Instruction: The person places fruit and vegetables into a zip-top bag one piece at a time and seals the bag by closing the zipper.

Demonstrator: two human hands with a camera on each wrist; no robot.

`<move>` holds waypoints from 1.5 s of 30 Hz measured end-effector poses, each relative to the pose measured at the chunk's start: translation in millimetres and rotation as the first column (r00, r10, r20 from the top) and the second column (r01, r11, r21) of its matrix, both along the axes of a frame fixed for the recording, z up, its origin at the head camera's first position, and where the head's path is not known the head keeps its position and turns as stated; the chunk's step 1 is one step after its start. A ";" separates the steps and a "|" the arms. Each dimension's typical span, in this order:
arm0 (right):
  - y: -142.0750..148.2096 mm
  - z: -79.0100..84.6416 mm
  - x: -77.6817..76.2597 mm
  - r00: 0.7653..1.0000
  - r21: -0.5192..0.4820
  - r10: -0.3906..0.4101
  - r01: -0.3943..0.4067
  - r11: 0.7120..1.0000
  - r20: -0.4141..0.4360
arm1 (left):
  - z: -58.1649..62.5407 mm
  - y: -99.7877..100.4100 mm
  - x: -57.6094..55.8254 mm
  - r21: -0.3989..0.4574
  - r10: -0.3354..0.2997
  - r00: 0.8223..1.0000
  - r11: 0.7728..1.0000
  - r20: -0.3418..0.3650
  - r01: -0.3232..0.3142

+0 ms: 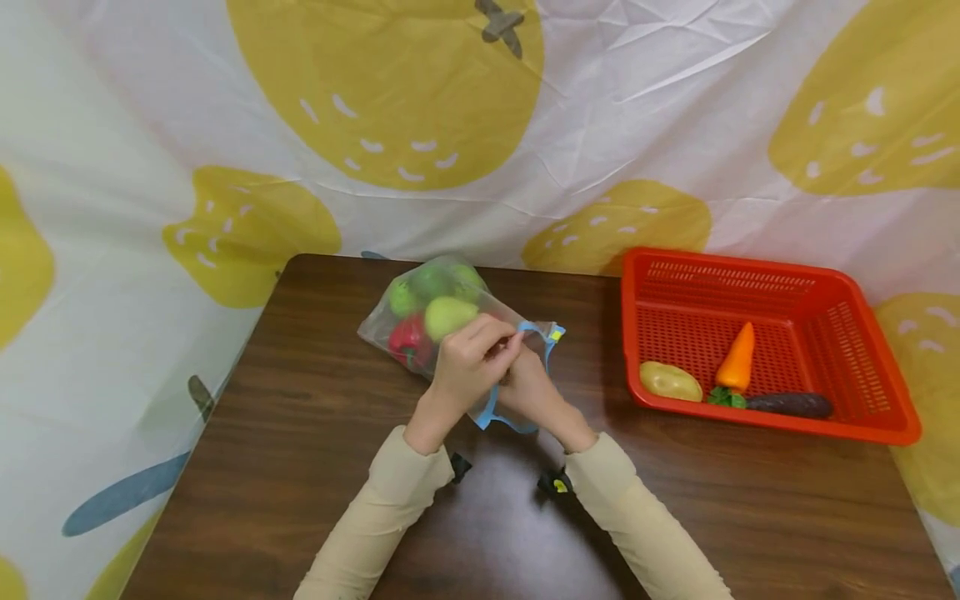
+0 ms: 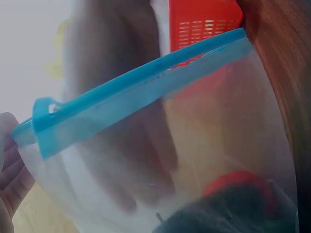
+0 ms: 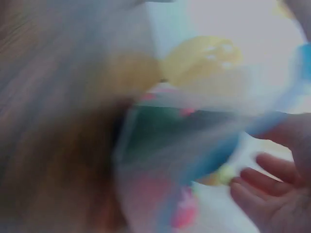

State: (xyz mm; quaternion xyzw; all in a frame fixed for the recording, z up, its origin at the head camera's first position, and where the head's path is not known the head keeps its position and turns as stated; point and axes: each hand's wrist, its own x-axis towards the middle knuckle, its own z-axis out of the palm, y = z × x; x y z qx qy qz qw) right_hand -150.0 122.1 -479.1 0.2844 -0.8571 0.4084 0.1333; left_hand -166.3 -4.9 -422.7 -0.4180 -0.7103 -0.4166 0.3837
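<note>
A translucent mesh bag with a blue-edged mouth lies on the table, holding a yellow-green pear, a red bell pepper and several green fruits. My left hand pinches the bag's rim with thumb and fingers. Through the mouth reaches my right hand, partly hidden by the left one in the head view. In the left wrist view, its blurred, straight fingers show through the mesh, above a dark green item. The right wrist view is badly blurred.
To the right stands a red plastic basket. Inside are a potato, an orange carrot with a green top and a dark purple eggplant. Behind the brown wooden table hangs a fruit-patterned cloth.
</note>
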 end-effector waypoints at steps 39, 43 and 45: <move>229.4 20.0 7.3 0.808 0.525 -0.318 0.013 0.851 0.496 | -0.2 3.5 -1.3 0.025 0.001 0.999 1.000 -0.033 0.000; 229.0 16.3 5.6 0.803 0.542 -0.315 -0.012 0.840 0.506 | 0.6 3.5 -1.0 0.025 0.001 0.999 1.000 -0.036 0.000; 229.4 13.8 4.7 0.810 0.547 -0.320 -0.002 0.837 0.492 | 0.9 3.5 -1.1 0.025 -0.001 0.999 1.000 -0.039 0.002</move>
